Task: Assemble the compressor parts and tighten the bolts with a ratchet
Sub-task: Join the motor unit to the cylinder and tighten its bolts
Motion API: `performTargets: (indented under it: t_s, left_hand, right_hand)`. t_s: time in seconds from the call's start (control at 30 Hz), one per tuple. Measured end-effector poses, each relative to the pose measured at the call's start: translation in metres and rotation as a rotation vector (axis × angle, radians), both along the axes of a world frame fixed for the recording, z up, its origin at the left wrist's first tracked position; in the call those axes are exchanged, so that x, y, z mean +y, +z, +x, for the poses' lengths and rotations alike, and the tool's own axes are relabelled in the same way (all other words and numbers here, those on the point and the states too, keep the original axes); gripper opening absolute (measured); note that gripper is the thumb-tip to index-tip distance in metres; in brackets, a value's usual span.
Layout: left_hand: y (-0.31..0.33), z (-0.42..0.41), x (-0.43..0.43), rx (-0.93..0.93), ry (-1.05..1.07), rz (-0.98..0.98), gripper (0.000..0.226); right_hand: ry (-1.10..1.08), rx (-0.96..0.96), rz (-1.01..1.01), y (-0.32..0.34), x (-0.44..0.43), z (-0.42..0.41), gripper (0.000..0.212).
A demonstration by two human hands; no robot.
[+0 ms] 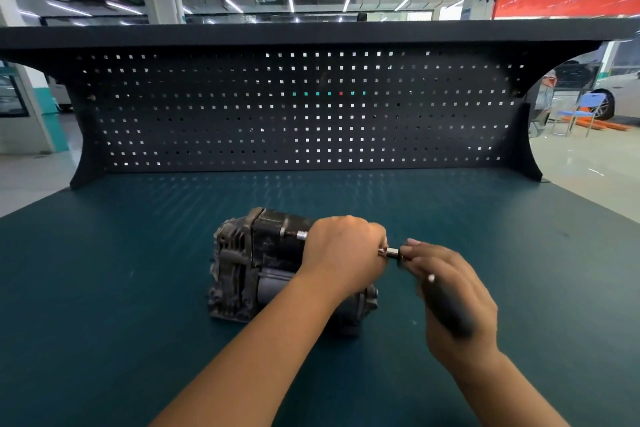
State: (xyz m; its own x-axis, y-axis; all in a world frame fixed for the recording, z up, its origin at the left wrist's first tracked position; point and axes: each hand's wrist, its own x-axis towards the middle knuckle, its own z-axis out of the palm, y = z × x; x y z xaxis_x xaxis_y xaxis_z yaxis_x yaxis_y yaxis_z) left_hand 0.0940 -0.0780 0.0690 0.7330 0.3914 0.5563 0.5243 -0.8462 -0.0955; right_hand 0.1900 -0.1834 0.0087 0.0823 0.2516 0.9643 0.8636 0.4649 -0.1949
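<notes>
- My right hand [457, 291] grips the ratchet [446, 308] by its dark, blurred handle. I judge the tool rigid, best held far down the handle for leverage.
- Its silver socket [392, 252] meets the fingertips of my left hand [346, 250], which curls over the compressor [249, 263], bracing it.
- The compressor looks like heavy, stiff cast metal, grimy, dark and finned. It lies mid-bench on the green mat [138, 288].
- Beyond stands a black pegboard [294, 114].

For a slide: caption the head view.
Left hand grips the ratchet extension at the compressor; right hand holds the ratchet handle.
</notes>
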Motion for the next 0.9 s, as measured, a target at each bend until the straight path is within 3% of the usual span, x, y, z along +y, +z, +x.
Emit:
performTargets:
  t_s: [0.1, 0.2, 0.33, 0.4, 0.5, 0.6, 0.73, 0.8, 0.9]
  left_hand:
    - [0.002, -0.002, -0.004, 0.046, 0.016, 0.046, 0.006]
    - [-0.002, 0.000, 0.000, -0.017, -0.009, 0.048, 0.012]
    - [0.002, -0.004, -0.004, -0.016, -0.040, 0.044, 0.007]
    - [0.004, -0.006, -0.006, -0.014, -0.048, 0.021, 0.008]
    - [0.003, -0.005, -0.004, -0.024, -0.038, 0.031, 0.011]
    - [0.000, -0.002, -0.003, -0.062, -0.025, 0.046, 0.009]
    - [-0.005, 0.002, 0.003, -0.031, 0.010, 0.014, 0.017]
    - [-0.005, 0.001, 0.002, -0.013, -0.005, -0.002, 0.019]
    - [-0.003, 0.001, 0.001, -0.006, -0.005, 0.001, 0.019]
  right_hand:
    - [-0.055, 0.436, -0.102, 0.029, 0.010, -0.005, 0.008]
    - [-0.080, 0.693, -0.356, 0.055, 0.028, 0.013, 0.010]
    - [0.201, 1.171, -0.799, 0.059, 0.036, 0.030, 0.026]
    - [0.244, 1.220, -0.828, 0.049, 0.032, 0.029, 0.025]
    - [0.167, 1.012, -0.529, 0.041, 0.025, 0.023, 0.004]
    - [0.005, 0.501, -0.158, 0.042, 0.008, 0.010, 0.021]
    - [-0.018, -0.061, 0.026, 0.006, -0.010, -0.004, 0.014]
    - [-0.058, -0.178, 0.068, -0.013, -0.013, -0.004, 0.020]
    - [-0.045, -0.149, 0.054, -0.014, -0.012, -0.005, 0.021]
